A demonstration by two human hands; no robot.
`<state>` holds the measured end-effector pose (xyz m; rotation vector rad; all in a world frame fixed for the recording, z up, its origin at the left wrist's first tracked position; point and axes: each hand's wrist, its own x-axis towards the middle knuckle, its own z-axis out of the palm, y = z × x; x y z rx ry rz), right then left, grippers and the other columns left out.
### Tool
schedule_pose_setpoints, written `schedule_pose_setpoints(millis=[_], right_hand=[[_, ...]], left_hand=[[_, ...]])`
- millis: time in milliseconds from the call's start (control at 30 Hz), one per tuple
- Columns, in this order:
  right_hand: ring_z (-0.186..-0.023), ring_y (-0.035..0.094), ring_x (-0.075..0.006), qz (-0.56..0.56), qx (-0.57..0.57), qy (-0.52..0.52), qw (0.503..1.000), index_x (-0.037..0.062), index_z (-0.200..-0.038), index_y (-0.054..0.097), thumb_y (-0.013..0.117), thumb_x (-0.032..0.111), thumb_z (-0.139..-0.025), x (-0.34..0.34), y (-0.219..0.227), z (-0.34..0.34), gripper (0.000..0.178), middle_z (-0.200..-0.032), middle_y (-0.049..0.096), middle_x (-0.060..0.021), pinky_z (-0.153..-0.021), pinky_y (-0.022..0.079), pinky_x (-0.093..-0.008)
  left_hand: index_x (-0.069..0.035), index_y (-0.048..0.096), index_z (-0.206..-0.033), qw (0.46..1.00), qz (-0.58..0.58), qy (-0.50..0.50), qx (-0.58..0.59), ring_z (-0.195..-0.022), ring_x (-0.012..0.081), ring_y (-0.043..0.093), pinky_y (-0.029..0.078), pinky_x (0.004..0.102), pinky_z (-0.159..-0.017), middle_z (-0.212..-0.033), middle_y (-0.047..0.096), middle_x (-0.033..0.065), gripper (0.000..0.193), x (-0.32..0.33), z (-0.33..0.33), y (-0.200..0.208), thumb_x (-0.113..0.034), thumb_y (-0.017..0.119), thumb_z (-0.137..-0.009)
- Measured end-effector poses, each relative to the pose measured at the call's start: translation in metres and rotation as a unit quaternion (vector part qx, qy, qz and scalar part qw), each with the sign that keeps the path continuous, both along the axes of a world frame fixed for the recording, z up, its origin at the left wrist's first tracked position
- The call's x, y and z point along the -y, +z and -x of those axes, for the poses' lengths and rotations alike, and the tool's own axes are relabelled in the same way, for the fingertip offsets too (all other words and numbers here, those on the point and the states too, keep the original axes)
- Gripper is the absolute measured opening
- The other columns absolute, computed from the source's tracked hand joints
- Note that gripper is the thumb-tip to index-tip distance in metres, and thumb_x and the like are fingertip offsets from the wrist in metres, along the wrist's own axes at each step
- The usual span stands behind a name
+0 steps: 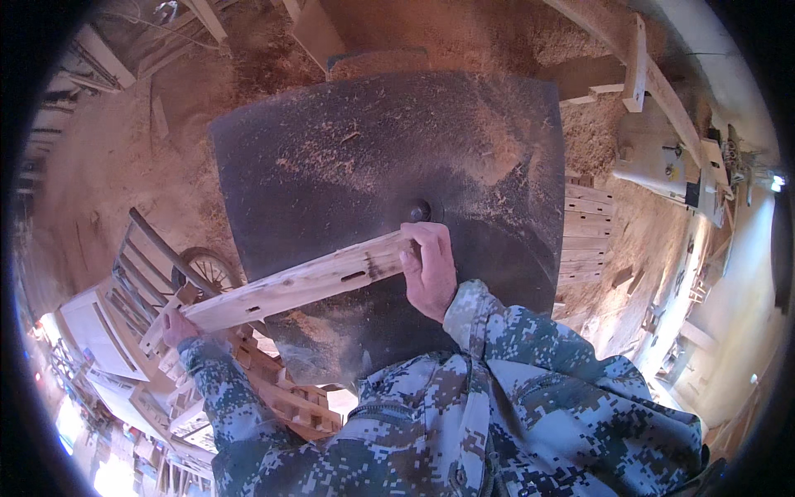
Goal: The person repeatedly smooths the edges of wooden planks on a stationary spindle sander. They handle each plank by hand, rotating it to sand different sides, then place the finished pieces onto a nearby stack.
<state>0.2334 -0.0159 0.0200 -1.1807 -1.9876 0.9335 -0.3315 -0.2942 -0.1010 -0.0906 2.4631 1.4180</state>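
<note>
A long pale wooden board (pixel 294 286) with several dark slots lies slantwise over the near part of a dark, sawdust-strewn machine table (pixel 323 199). My right hand (pixel 432 273) is closed around its right end, the thumb on the top face. At the far left end, past the table's edge, my left hand (pixel 176 328) grips the board with curled fingers. A short round dark cutter spindle (pixel 420 210) stands up from the table just beyond my right hand. Whether the board touches it I cannot tell.
Slotted boards (pixel 586 228) are stacked to the table's right. At left stands a metal-railed cart (pixel 147 261) with a spoked wheel (pixel 207 269). Stacked wooden pieces (pixel 286 398) sit below the board. Timber beams (pixel 654 66) lean at upper right, near a pale box (pixel 654 166).
</note>
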Motion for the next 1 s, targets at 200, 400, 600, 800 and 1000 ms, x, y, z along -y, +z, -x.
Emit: schedule_pose_setpoints(millis=[200,400,600,800,1000], right_hand=[[-0.119,0.06,-0.0358,0.155,0.036,-0.03,0.987,0.0011,-0.138,0.054,0.078,0.006,-0.083,0.025,0.017,-0.039,0.06,-0.128,0.058,-0.0207,-0.104,0.051,-0.0439],[-0.104,0.07,-0.023,0.222,0.007,-0.128,0.966,0.0007,-0.134,0.063,0.085,0.01,-0.083,0.025,0.009,-0.085,0.057,-0.119,0.066,-0.0123,-0.092,0.057,-0.036],[-0.092,0.071,-0.0178,0.265,0.046,-0.192,0.944,-0.0017,-0.118,0.074,0.089,0.015,-0.083,0.001,0.008,-0.081,0.041,-0.103,0.07,-0.0106,-0.084,0.059,-0.0326],[-0.087,0.071,-0.016,0.329,0.015,-0.267,0.906,-0.0043,-0.11,0.075,0.09,0.014,-0.084,0.0,0.011,-0.067,0.034,-0.096,0.07,-0.0096,-0.079,0.059,-0.031],[-0.088,0.069,-0.0141,0.332,-0.029,-0.281,0.9,-0.0052,-0.108,0.074,0.088,0.007,-0.085,-0.001,0.013,-0.061,0.03,-0.1,0.069,-0.0098,-0.079,0.058,-0.0294]], left_hand=[[-0.003,0.075,-0.103,0.959,0.2,-0.199,0.0,-0.078,0.0242,0.071,0.053,0.0386,-0.063,-0.08,0.071,0.0121,0.026,-0.022,0.002,-0.01,-0.027,0.065,-0.099],[-0.006,0.074,-0.113,0.853,0.356,-0.364,0.111,-0.091,0.0358,0.073,0.061,0.0469,-0.075,-0.101,0.075,0.0213,0.062,-0.084,-0.008,0.004,-0.064,0.057,-0.1],[-0.016,0.072,-0.124,0.827,0.153,-0.299,0.451,-0.095,0.0369,0.072,0.06,0.0567,-0.076,-0.12,0.073,0.0099,0.065,-0.128,-0.041,0.071,-0.072,0.063,-0.092],[-0.009,0.071,-0.116,0.919,0.108,-0.189,0.327,-0.102,0.0316,0.073,0.062,0.0453,-0.082,-0.107,0.075,0.0136,0.045,-0.131,-0.045,0.042,-0.047,0.068,-0.095],[-0.003,0.075,-0.108,0.926,0.131,-0.267,0.232,-0.097,0.0253,0.068,0.054,0.0393,-0.087,-0.101,0.072,0.0125,0.036,-0.119,-0.026,0.036,-0.034,0.064,-0.094]])
